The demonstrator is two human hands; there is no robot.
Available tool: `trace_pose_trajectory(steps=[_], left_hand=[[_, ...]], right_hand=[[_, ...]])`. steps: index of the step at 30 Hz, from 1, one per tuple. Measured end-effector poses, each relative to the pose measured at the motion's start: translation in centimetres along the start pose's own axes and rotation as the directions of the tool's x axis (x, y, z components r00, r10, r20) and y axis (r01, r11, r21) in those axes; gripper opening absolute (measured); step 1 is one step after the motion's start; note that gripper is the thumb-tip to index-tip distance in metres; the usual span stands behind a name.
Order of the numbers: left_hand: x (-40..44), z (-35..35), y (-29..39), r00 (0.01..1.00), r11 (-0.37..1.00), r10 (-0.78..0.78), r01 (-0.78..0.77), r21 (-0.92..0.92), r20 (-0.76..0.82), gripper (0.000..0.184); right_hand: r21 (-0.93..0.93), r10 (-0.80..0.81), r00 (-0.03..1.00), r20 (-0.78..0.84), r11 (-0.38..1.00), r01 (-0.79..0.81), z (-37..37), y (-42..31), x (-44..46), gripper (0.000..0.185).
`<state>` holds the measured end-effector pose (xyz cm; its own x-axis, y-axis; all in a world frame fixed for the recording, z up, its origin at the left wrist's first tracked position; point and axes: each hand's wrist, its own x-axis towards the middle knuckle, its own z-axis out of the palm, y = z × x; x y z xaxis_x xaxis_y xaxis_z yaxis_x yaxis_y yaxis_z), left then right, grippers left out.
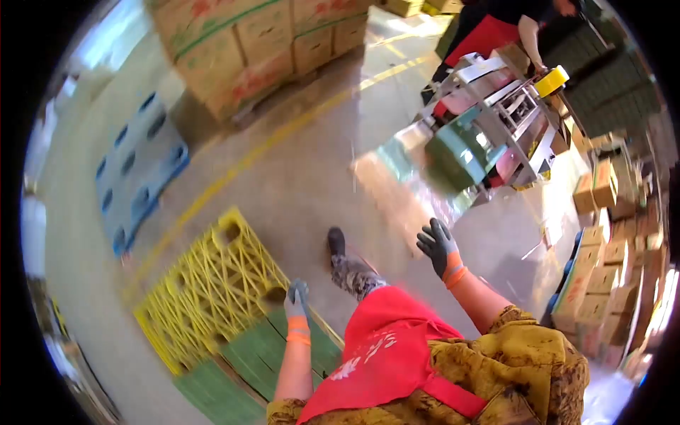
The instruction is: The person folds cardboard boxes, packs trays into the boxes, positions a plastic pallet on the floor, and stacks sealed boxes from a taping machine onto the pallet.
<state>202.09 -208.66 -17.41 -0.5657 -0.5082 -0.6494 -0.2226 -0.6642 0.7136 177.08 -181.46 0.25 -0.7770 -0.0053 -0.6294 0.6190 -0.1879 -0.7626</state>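
Note:
Both my hands wear grey gloves with orange cuffs. My right hand (439, 246) is raised at centre right with its fingers spread and nothing in it, near the edge of a flat brown cardboard piece (393, 198). Low in the view, my left hand (297, 297) hangs by the corner of a yellow plastic pallet (212, 283); its fingers point up and look close together, and whether they touch anything is unclear. Green flat boxes (262, 354) lie on the pallet's near part, beside my left forearm. A red apron (382, 354) covers my front.
A metal machine (510, 113) with a green part stands at upper right, a co-worker (489, 35) behind it. Stacked cartons (262, 57) rise at the top left. A blue pallet (142, 170) lies at left. More cartons (595, 283) line the right side.

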Motion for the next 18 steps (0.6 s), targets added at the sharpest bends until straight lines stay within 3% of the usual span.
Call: trace_pose_trajectory(steps=[1,2,3,4,6,7,8,9,12,14,15,16,17,18], left_hand=[[4.1,3.3,4.1,0.985,0.992,0.098,-0.107,0.061,0.144,0.034],[7.8,7.4,8.4,0.977,0.994,0.092,-0.100,0.032,0.195,0.034],[10.6,11.6,12.3,0.967,0.996,0.081,-0.084,0.005,0.244,0.034],[13.0,15.6,15.3,0.954,0.998,0.063,-0.066,0.001,0.294,0.034],[18.3,20.8,19.1,0.895,0.957,0.110,-0.212,0.197,0.433,0.037],[20.0,24.1,20.2,0.848,0.917,0.119,-0.293,0.270,0.517,0.038],[21.0,27.7,21.4,0.837,0.918,0.051,-0.255,0.306,0.545,0.039],[21.4,30.6,22.4,0.824,0.914,-0.026,-0.210,0.347,0.566,0.040],[21.3,39.1,24.3,0.728,0.833,-0.295,-0.121,0.540,0.619,0.045],[21.4,42.7,24.4,0.607,0.749,-0.470,-0.109,0.653,0.641,0.044],[22.1,44.3,23.9,0.567,0.673,-0.523,-0.184,0.716,0.637,0.045],[22.9,45.6,23.4,0.535,0.616,-0.590,-0.185,0.766,0.604,0.048],[23.9,47.0,23.1,0.497,0.545,-0.660,-0.200,0.814,0.563,0.050],[25.0,48.2,22.6,0.453,0.461,-0.727,-0.234,0.856,0.516,0.052]], right_hand=[[0.109,0.027,1.000,-0.001,0.994,-0.026,0.1,-0.4,1.7,0.053],[0.213,0.050,0.999,0.004,0.976,-0.050,0.4,-0.7,3.8,0.049],[0.312,0.175,0.984,-0.006,0.936,-0.165,1.5,-1.6,5.4,0.030],[0.369,0.137,0.987,0.085,0.916,-0.159,1.8,-2.4,6.6,0.023],[0.496,0.202,0.979,-0.013,0.851,-0.169,3.7,-3.0,7.5,0.028],[0.568,0.162,0.980,0.113,0.799,-0.197,2.1,-0.9,8.3,0.028],[0.625,0.090,0.970,0.226,0.751,-0.215,1.0,0.8,9.1,0.029],[0.576,0.322,0.942,-0.090,0.788,-0.215,3.3,-1.1,7.1,0.032],[0.613,0.394,0.894,-0.213,0.767,-0.192,4.7,-0.1,5.3,0.051],[0.723,0.379,0.879,-0.288,0.688,-0.060,5.8,2.8,5.2,0.053],[0.769,0.376,0.863,-0.338,0.639,0.023,6.5,4.9,5.5,0.053],[0.560,0.112,0.876,-0.470,0.805,0.197,7.2,7.7,6.1,0.053],[0.293,-0.151,0.821,-0.551,0.886,0.359,8.4,11.2,6.8,0.052],[0.203,-0.208,0.742,-0.637,0.884,0.422,10.2,13.3,7.1,0.052]])
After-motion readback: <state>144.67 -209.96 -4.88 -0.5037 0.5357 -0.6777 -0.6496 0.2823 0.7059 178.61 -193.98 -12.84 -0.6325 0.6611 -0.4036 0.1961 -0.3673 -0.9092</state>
